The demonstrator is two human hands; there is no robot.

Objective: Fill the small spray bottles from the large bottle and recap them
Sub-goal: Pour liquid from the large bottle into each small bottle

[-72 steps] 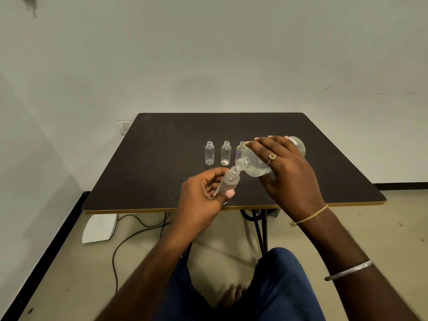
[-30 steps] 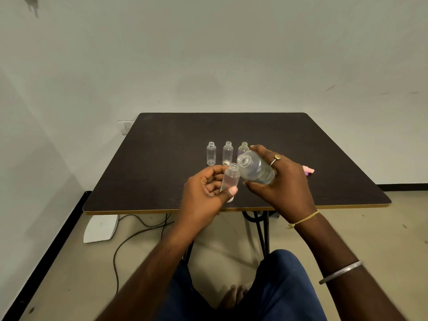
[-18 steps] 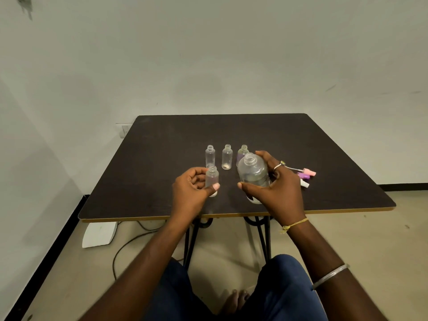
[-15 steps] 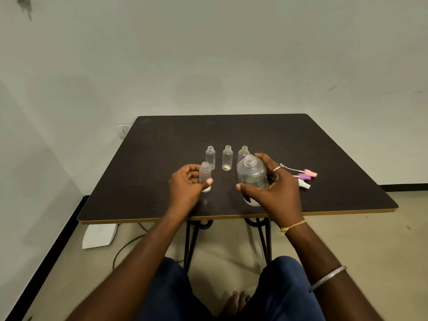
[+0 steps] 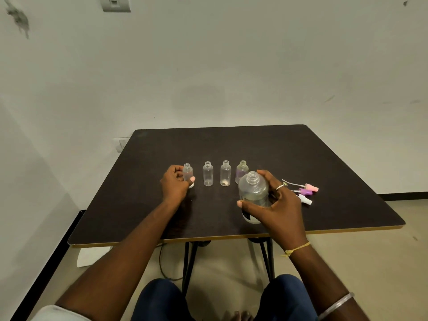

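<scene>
left hand [image 5: 173,188] grips small spray bottle [image 5: 187,173]; right hand [image 5: 280,207] grips large bottle [image 5: 253,191]; set both upright before letting go

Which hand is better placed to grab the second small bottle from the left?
Left. The left hand holds the leftmost small bottle, next to the second small bottle, so probably the shorter reach. The right hand is occupied gripping the large bottle.

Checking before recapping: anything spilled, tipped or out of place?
Nothing stands out. Four small clear plastic bottles stand upright in a row, the large clear bottle is upright in the right hand, and the pink, purple and white spray caps lie together. No puddle shows.
</scene>
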